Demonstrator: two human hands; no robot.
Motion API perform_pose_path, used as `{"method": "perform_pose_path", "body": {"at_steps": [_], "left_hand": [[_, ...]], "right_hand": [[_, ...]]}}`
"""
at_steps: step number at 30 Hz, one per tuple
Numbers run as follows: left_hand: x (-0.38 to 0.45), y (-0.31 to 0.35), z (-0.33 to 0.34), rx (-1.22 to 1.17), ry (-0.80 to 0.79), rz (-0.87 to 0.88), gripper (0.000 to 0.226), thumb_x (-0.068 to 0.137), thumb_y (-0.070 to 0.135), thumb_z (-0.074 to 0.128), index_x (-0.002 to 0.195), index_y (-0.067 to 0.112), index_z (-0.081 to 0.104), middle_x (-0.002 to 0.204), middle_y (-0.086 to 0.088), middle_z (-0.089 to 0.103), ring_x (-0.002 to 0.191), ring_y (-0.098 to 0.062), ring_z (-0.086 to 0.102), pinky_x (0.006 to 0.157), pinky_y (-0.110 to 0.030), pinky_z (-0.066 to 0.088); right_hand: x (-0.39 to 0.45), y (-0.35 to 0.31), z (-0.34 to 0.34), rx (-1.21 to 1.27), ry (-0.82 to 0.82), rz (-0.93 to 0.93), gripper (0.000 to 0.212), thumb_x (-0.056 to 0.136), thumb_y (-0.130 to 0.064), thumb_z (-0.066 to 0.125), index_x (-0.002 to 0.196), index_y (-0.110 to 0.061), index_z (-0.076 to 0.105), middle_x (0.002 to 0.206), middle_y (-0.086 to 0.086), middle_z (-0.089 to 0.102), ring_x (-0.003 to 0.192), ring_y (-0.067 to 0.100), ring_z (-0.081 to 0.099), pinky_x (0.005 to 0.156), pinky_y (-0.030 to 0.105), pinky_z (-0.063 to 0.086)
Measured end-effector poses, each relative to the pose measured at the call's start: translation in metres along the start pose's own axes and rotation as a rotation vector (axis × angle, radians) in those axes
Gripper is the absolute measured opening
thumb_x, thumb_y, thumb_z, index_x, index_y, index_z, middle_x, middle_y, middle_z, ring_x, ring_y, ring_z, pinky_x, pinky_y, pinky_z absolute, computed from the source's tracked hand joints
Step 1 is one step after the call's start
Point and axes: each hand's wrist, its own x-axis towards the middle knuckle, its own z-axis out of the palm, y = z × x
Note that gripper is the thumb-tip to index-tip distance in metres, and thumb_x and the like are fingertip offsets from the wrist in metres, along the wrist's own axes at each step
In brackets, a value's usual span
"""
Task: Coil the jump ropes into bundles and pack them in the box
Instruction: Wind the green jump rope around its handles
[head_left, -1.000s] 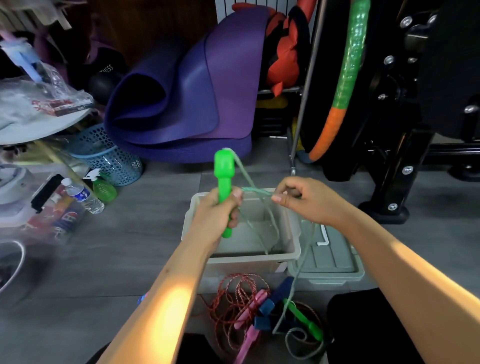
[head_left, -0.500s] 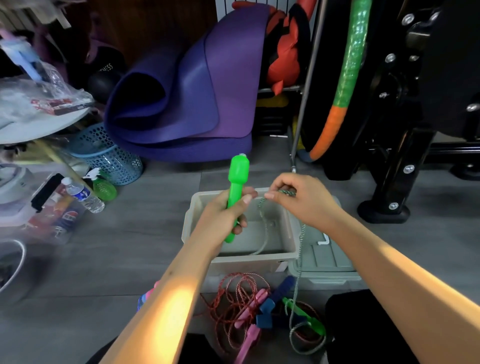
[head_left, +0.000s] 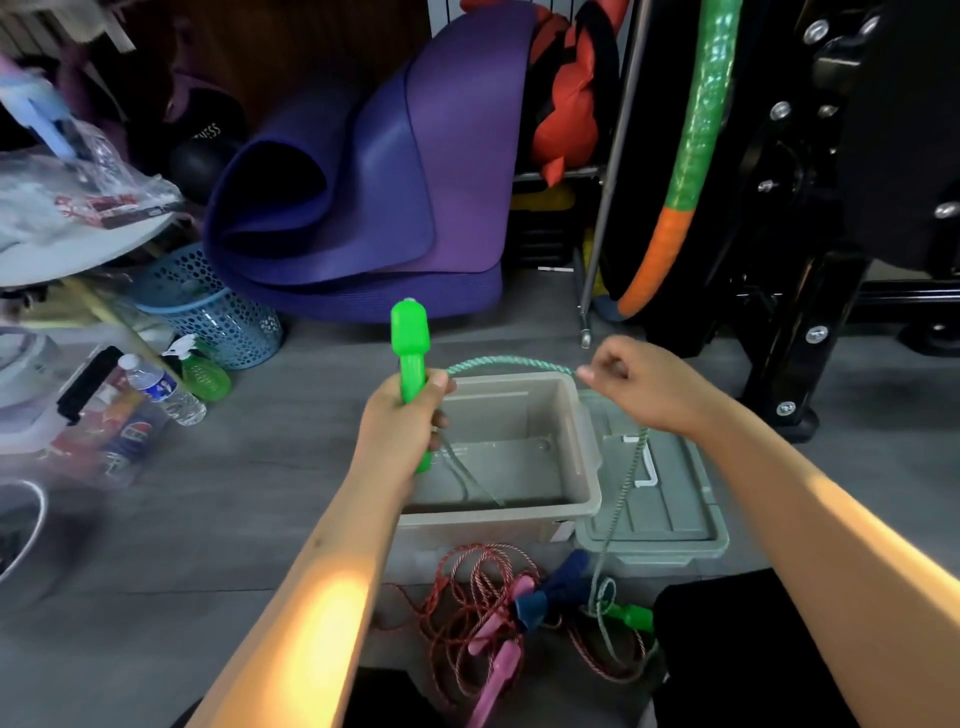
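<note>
Green plastic jump-rope handle (head_left: 410, 353) is gripped upright by the left hand (head_left: 402, 426); its pale green braided rope (head_left: 511, 362) is pinched by the right hand (head_left: 639, 387) above the grey plastic box (head_left: 582, 415).

A purple mat (head_left: 363, 197) leans behind a blue basket (head_left: 218, 312) and water bottle (head_left: 161, 389).
</note>
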Motion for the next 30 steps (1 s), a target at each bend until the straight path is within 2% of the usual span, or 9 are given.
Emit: {"method": "perform_pose_path", "body": {"at_steps": [6,10,14,16,18,20,22,27,30], "left_hand": [[-0.012,-0.005,0.015,-0.058,-0.286,0.020,0.014,0.095,0.020,0.055,0.103,0.028,0.064,0.100,0.004,0.068,0.053,-0.008,0.049,0.047,-0.022,0.033],[-0.021,-0.004,0.025,-0.017,-0.385,0.022,0.007,0.095,0.016,0.054,0.092,0.013,0.060,0.076,0.001,0.059,0.051,-0.006,0.046,0.043,-0.018,0.031],[-0.010,0.000,0.018,-0.180,-0.117,-0.008,0.017,0.096,0.017,0.054,0.079,0.016,0.053,0.055,0.006,0.047,0.042,-0.004,0.039,0.043,-0.020,0.024],[-0.004,0.004,0.010,-0.287,-0.011,-0.026,0.020,0.096,0.017,0.054,0.076,0.017,0.053,0.054,0.008,0.048,0.041,-0.003,0.039,0.041,-0.018,0.024],[0.000,0.004,0.003,-0.144,0.031,0.027,0.017,0.095,0.018,0.054,0.078,0.017,0.055,0.061,0.003,0.050,0.045,-0.005,0.042,0.039,-0.016,0.029],[-0.001,0.001,0.002,-0.004,0.002,0.069,0.011,0.095,0.020,0.056,0.085,0.021,0.061,0.067,0.000,0.052,0.049,-0.007,0.044,0.042,-0.017,0.034],[-0.003,-0.004,0.005,-0.003,-0.049,0.065,0.008,0.093,0.024,0.059,0.091,0.030,0.065,0.074,0.001,0.058,0.050,-0.008,0.046,0.045,-0.021,0.036],[-0.013,-0.003,0.018,-0.053,-0.294,0.028,0.013,0.096,0.020,0.054,0.100,0.028,0.062,0.100,0.009,0.068,0.053,-0.006,0.051,0.045,-0.019,0.034],[-0.020,-0.004,0.026,0.000,-0.358,0.005,0.007,0.096,0.019,0.054,0.091,0.018,0.059,0.075,0.004,0.060,0.051,-0.005,0.049,0.042,-0.017,0.032]], "right_hand": [[-0.007,-0.026,0.024,0.073,0.145,-0.252,0.016,0.088,-0.032,0.061,0.075,-0.024,0.056,0.063,-0.010,0.054,0.061,0.002,0.049,0.058,0.011,0.033],[-0.009,-0.033,0.029,0.098,0.166,-0.285,0.017,0.086,-0.035,0.062,0.075,-0.022,0.060,0.062,-0.004,0.056,0.059,0.009,0.047,0.057,0.016,0.034],[-0.010,-0.025,0.012,-0.074,-0.296,-0.111,0.032,0.093,-0.045,0.048,0.074,-0.021,0.059,0.063,-0.002,0.058,0.058,0.008,0.052,0.060,0.026,0.039],[-0.010,-0.015,0.002,-0.146,-0.405,-0.015,0.037,0.097,-0.042,0.041,0.085,-0.012,0.060,0.072,0.001,0.064,0.063,0.008,0.055,0.064,0.026,0.039],[-0.007,-0.007,-0.003,-0.110,-0.265,0.012,0.035,0.098,-0.038,0.040,0.086,-0.011,0.059,0.071,0.001,0.060,0.062,0.010,0.053,0.063,0.028,0.038],[-0.003,-0.005,-0.003,0.001,0.014,-0.067,0.031,0.097,-0.034,0.043,0.077,-0.016,0.057,0.064,-0.004,0.051,0.059,0.013,0.048,0.061,0.029,0.036],[-0.003,-0.012,0.000,0.054,0.193,-0.150,0.028,0.096,-0.033,0.045,0.074,-0.021,0.057,0.059,-0.009,0.048,0.056,0.006,0.044,0.057,0.022,0.033],[-0.008,-0.026,0.020,-0.090,0.093,-0.315,0.020,0.095,-0.033,0.048,0.081,-0.024,0.060,0.059,-0.016,0.045,0.058,0.002,0.044,0.057,0.025,0.030],[-0.007,-0.030,0.026,-0.067,0.073,-0.345,0.022,0.095,-0.036,0.048,0.080,-0.024,0.059,0.060,-0.011,0.050,0.060,0.002,0.046,0.056,0.024,0.032]]}}
